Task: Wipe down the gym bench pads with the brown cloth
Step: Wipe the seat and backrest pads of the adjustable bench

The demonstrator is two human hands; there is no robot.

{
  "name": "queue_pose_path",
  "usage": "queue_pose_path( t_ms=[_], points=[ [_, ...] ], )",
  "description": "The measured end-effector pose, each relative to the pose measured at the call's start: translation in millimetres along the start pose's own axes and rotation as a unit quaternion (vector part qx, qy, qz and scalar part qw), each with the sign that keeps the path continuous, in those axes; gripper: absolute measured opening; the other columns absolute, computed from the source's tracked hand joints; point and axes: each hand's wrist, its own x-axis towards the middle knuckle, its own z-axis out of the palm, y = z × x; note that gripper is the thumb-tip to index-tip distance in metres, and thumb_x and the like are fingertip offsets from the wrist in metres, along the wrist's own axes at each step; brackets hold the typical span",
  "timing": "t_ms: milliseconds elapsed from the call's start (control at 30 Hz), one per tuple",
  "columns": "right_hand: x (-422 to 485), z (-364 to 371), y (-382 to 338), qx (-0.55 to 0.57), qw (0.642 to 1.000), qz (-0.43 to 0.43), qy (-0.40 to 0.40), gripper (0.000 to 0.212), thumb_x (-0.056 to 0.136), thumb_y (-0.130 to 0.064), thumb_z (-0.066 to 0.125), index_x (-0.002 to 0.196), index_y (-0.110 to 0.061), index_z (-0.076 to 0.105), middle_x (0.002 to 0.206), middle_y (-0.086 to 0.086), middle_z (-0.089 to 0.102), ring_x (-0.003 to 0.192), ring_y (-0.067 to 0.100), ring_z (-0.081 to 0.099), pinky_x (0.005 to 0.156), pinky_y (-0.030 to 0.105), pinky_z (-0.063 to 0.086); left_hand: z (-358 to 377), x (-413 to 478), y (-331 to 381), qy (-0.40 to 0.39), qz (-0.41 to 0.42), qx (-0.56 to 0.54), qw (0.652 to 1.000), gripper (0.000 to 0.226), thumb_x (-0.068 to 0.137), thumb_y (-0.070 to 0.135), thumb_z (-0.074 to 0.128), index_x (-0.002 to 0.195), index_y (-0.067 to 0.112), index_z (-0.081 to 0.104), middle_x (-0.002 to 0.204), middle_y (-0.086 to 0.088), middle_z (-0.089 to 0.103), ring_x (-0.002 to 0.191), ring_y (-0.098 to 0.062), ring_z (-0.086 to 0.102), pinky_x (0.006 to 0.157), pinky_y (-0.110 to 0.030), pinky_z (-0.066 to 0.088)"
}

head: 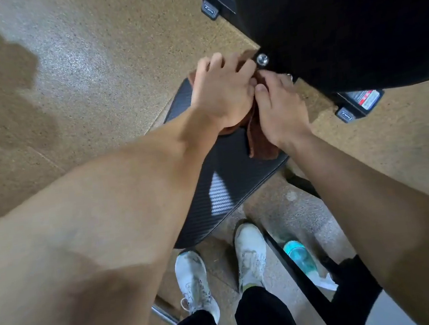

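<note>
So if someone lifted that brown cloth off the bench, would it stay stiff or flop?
Probably floppy: the brown cloth bunches under the left hand and right hand, and its loose end lies creased on the seat pad. It looks thin, so likely light. Being soft fabric, it should neither roll nor break.

Blocked far right by the black back pad (339,22); open left over the floor (92,82), near along the seat pad (224,188).
</note>
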Motion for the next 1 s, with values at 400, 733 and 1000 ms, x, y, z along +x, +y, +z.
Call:
queue_pose_path(
  t_ms=[400, 733, 1000],
  points=[
    [-82, 45, 20, 0.346, 0.868, 0.253, 0.251, 0.042, 0.102, -0.023, 0.036, 0.141, -0.026, 0.051, 0.125, -0.008, 0.059, 0.113, 0.008, 0.053, 0.097, 0.024, 0.040, 21, -54, 54, 0.019, 0.221, -0.026, 0.975, 0.052, 0.102, 0.036, 0.024, 0.150, 0.023, 0.037, 0.161, -0.004, 0.030, 0.151, -0.027, 0.019, 0.123, -0.045, 0.012],
    [-146, 95, -15, 0.405, 0.831, 0.288, 0.252, 0.060, 0.095, -0.038, 0.037, 0.154, -0.034, 0.030, 0.156, 0.001, 0.043, 0.138, 0.018, 0.044, 0.116, 0.039, 0.033, 30, -145, 26, 0.005, 0.234, -0.056, 0.971, 0.054, 0.105, 0.034, 0.024, 0.157, 0.020, 0.022, 0.167, -0.001, 0.011, 0.154, -0.021, 0.010, 0.124, -0.040, 0.014],
    [-166, 106, -22, 0.490, 0.806, 0.301, 0.138, 0.061, 0.105, -0.034, 0.035, 0.160, -0.019, 0.014, 0.164, 0.003, 0.027, 0.147, 0.015, 0.031, 0.122, 0.030, 0.020, 31, -177, 13, -0.003, 0.238, -0.013, 0.971, 0.065, 0.098, 0.035, 0.027, 0.158, 0.010, 0.016, 0.167, -0.006, 0.009, 0.154, -0.020, 0.008, 0.122, -0.038, 0.016]
  ],
)
